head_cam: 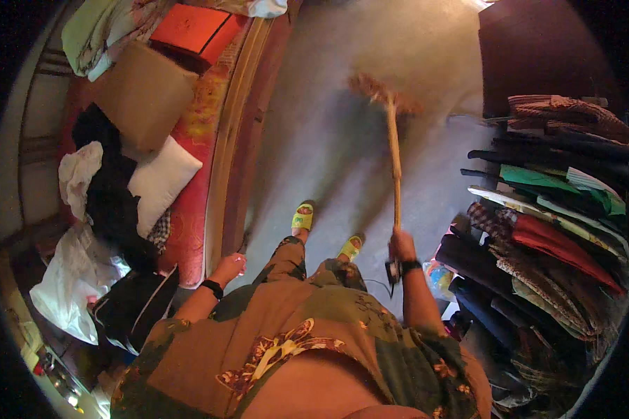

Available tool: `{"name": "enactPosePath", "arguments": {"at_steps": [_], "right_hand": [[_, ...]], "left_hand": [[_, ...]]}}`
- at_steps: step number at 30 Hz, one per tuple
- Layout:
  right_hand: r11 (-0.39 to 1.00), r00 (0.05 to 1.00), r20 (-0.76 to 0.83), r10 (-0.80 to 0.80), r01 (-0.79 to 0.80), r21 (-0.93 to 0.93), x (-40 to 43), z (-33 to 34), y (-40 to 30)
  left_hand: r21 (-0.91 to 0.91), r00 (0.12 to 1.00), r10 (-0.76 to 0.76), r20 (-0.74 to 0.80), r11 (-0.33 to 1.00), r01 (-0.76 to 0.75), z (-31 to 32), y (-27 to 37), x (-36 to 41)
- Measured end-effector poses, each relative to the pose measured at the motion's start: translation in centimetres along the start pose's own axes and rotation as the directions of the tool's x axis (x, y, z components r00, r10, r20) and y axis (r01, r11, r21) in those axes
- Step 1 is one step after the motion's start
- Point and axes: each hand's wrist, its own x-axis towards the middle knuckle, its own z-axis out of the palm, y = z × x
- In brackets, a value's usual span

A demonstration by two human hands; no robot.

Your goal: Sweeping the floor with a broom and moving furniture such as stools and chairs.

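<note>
My right hand point(402, 245) is closed around the wooden handle of a mop point(394, 157), low on the right of the head view. The handle runs away from me to a blurred reddish-brown head point(380, 93) over the grey floor point(320, 131). Wristbands circle both wrists, and a small dark device hangs at the right one. My left hand point(235, 266) hangs at the lower left, near the bed's wooden edge, with its fingers curled and nothing seen in it. Both feet stand on the floor in yellow-green slippers point(302, 217).
At left, a bed with a wooden rail point(241, 120) holds a cardboard box point(144, 94), a red-orange box point(196, 34), a white pillow point(162, 183), dark cloth and plastic bags point(73, 288). Hanging or stacked clothes point(545, 235) crowd the right side. A dark brown panel point(545, 52) stands at upper right.
</note>
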Motion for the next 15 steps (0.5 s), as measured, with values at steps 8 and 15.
{"name": "enactPosePath", "arguments": {"at_steps": [8, 15], "right_hand": [[0.671, 0.940, 0.161, 0.301, -0.328, 0.665, -10.1, 1.8, -0.2], [0.340, 0.849, 0.255, 0.463, -0.436, 0.833, 9.1, -6.5, -0.5]], "left_hand": [[0.049, 0.997, 0.064, 0.051, 0.997, -0.067, -0.4, 7.4, 4.4], [0.154, 0.997, 0.045, -0.062, 0.987, -0.035, 0.3, 16.7, 8.3]]}}
